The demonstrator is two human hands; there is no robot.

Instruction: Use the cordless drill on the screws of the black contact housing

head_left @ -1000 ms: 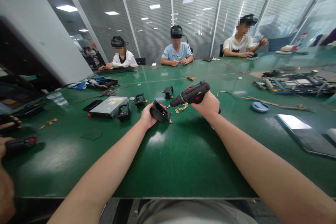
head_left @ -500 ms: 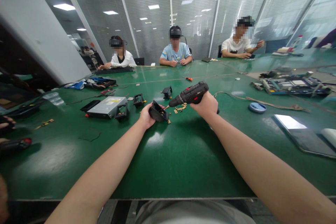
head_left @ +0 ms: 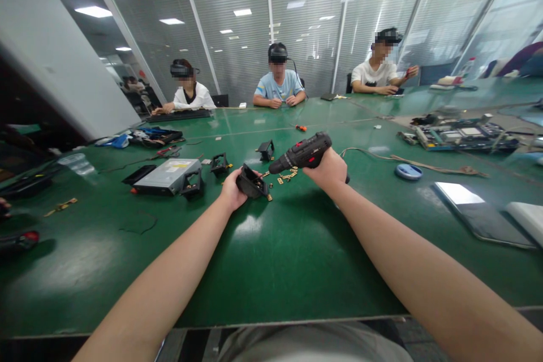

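Observation:
My left hand [head_left: 233, 191] is closed around a black plastic housing [head_left: 251, 182], tilted with its open side turned towards the right. In my right hand [head_left: 330, 169] is a black cordless drill [head_left: 302, 153] with red details, gripped by its handle and lying slantwise. Its bit points down-left at the housing; whether the tip touches anything inside is too small to tell. Loose brass-coloured metal pieces [head_left: 287, 177] lie on the table just behind and below the drill's nose. A similar black frame [head_left: 266, 150] stands beyond the housing, and two more [head_left: 219, 163] [head_left: 192, 184] stand to its left.
On the green table [head_left: 254, 271], a silver disc drive [head_left: 168, 176] lies left of the frames. A second power tool [head_left: 19, 241] lies at the far left. A blue round tin [head_left: 408, 172], a tablet-like slab [head_left: 477, 212] and a circuit board [head_left: 458, 134] are on the right. Several people sit opposite.
My view has swung slightly to the right, so everything sits a little further left. Both hands keep their hold. A neighbour's hand at the left edge has mostly gone out of view.

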